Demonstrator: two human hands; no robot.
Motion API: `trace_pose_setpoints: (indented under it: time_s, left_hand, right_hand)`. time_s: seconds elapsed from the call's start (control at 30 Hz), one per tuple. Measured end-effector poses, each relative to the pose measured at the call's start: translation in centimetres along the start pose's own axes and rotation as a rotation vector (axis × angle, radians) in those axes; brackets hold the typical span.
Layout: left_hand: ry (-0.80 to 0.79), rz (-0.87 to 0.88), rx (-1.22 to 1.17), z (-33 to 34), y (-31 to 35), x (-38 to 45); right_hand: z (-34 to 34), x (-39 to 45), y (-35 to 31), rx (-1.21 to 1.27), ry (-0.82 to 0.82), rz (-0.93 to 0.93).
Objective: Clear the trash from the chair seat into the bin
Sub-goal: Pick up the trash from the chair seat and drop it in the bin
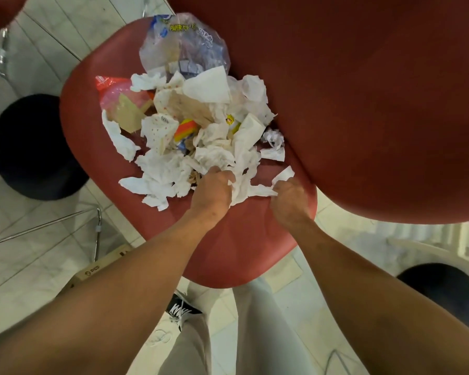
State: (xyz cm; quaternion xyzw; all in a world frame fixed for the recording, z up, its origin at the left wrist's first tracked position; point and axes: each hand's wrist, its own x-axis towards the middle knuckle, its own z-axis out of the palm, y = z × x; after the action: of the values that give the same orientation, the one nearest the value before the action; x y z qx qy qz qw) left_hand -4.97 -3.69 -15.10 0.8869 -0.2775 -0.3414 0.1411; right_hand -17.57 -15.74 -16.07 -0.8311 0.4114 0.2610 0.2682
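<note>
The red chair seat [241, 239] carried a loose heap of trash [190, 131]: crumpled paper towels [157, 174], a clear plastic wrapper [184, 41] at the far edge, a red plastic bag [114, 87] on the left side, and a small striped packet [186, 129] near the middle. Both hands were at the near edge of the heap. The left hand [214, 190] was clenched on a bunch of crumpled towels, and the right hand [290, 196] pinched the end of a torn strip of towel [257, 189] that ran between the 2 hands.

To do this step well, the person would probably need to gather the near towels into 1 tight wad, drawing the strip in so no loose tails dropped scraps, then lift it clear before turning toward a bin.

The chair back [377, 104] rose on the right. The floor [38, 266] was pale tile. A round black bin [30, 147] stood left of the chair, and another round black shape [444, 290] stood at the lower right. A cardboard box [92, 272] lay under the seat edge.
</note>
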Motion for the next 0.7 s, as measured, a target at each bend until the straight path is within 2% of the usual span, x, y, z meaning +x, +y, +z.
trace_pose_setpoints:
  time_s: [0.2, 0.4, 0.7]
  left_hand:
    - [0.121, -0.004, -0.051, -3.0, 0.1, -3.1]
    - [0.199, -0.042, -0.099, -6.0, -0.4, -7.1]
    - [0.318, -0.133, -0.238, -11.3, -2.6, -14.2]
  right_hand:
    - [-2.1, -2.7, -1.9, 0.245, 0.129, 0.128]
    - [-4.5, -6.5, -4.8, 0.292, 0.193, 0.115]
    - [-5.9, -13.6, -11.5, 0.373, 0.228, -0.022]
